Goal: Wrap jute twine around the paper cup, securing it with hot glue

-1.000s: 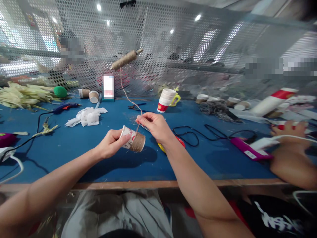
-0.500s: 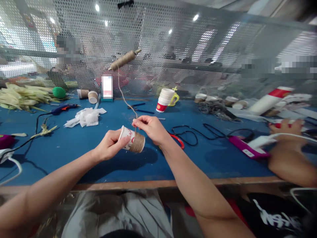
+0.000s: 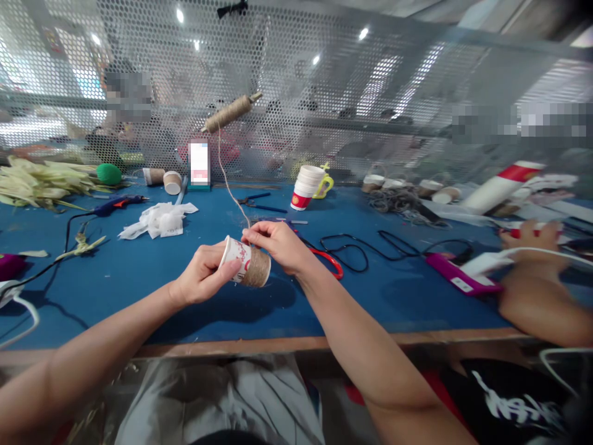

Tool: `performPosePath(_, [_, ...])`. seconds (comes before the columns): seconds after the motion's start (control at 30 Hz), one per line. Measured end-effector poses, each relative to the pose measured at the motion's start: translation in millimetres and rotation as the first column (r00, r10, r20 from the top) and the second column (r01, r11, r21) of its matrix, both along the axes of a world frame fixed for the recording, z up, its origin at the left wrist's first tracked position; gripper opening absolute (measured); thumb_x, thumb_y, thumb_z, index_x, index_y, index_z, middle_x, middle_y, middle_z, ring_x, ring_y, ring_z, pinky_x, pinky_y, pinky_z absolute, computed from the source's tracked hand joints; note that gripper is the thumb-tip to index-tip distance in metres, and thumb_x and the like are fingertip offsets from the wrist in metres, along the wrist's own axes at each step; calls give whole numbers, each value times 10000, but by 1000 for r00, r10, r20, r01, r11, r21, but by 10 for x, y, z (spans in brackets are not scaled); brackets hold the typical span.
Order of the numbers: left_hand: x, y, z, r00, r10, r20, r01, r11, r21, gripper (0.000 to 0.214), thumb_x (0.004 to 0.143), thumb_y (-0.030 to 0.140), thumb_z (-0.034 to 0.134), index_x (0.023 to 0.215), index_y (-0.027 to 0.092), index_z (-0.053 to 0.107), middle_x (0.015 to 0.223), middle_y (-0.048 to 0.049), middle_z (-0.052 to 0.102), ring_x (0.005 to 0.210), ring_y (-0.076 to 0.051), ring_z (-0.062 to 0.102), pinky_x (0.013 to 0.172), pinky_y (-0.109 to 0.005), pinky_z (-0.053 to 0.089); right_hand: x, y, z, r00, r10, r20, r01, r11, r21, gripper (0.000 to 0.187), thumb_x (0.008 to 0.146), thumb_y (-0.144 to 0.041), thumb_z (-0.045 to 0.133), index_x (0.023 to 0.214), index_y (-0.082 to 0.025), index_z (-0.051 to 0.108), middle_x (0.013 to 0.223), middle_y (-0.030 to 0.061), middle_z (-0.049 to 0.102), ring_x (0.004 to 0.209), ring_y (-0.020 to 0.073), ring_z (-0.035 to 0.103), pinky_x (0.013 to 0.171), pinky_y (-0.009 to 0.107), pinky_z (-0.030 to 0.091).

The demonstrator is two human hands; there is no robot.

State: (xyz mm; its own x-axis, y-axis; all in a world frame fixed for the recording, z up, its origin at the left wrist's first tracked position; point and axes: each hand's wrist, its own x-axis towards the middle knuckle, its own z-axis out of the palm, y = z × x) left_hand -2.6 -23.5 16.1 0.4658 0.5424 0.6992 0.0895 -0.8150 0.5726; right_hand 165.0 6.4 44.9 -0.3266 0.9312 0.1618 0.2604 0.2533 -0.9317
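My left hand (image 3: 200,275) grips a white paper cup (image 3: 239,259) on its side above the blue table (image 3: 139,284). Brown twine is wound around the cup's lower half (image 3: 259,269). My right hand (image 3: 277,245) pinches the twine strand (image 3: 230,188) right at the cup. That strand rises to a twine spool (image 3: 229,113) hung on the mesh screen (image 3: 296,86).
A stack of paper cups (image 3: 304,187), scissors with red handles (image 3: 328,260), black cable (image 3: 384,247), a glue gun (image 3: 118,203), white netting (image 3: 157,219) and dried leaves (image 3: 41,179) lie about. Another person's arm (image 3: 542,303) and a purple glue gun (image 3: 461,278) are at right.
My right hand has slid left and down along the twine onto the cup, uncovering the red scissors. The cup has stayed in my left hand.
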Motion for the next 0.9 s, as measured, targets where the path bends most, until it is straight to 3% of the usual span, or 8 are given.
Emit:
performPosePath(0.43, [5, -8, 12, 999, 19, 27, -20, 998, 54, 328, 839, 210, 406, 518, 144, 433, 517, 8, 427, 531, -88, 352, 567, -241, 355, -30, 24, -68, 997, 6, -79, -16, 992, -128, 276, 648, -419, 630, 637, -147, 585, 579, -23, 543, 509, 79, 439, 516, 224, 333])
performPosePath(0.63, [-3, 22, -13, 995, 99, 32, -96, 992, -81, 299, 849, 245, 403, 611, 120, 533, 620, -17, 518, 575, -91, 427, 579, -220, 371, 43, 71, -28, 991, -52, -125, 22, 972, -233, 436, 750, -554, 483, 787, -144, 625, 795, 65, 616, 664, 127, 544, 603, 263, 429])
performPosePath(0.77, [-17, 64, -8, 990, 143, 6, -140, 977, -163, 294, 854, 290, 392, 768, 104, 603, 740, -47, 576, 654, -113, 484, 618, -221, 388, 141, 22, 78, 991, 106, -81, -126, 945, -301, 439, 742, -563, 492, 875, -161, 610, 868, 81, 620, 732, 162, 572, 606, 298, 478])
performPosePath(0.9, [-29, 105, -5, 989, 144, 30, -131, 956, -264, 306, 811, 351, 470, 815, 90, 630, 787, -57, 598, 695, -129, 507, 650, -228, 397, 174, -6, 107, 973, 223, -63, -232, 944, -236, 369, 720, -480, 573, 924, -173, 591, 868, 57, 613, 772, 166, 572, 623, 309, 499])
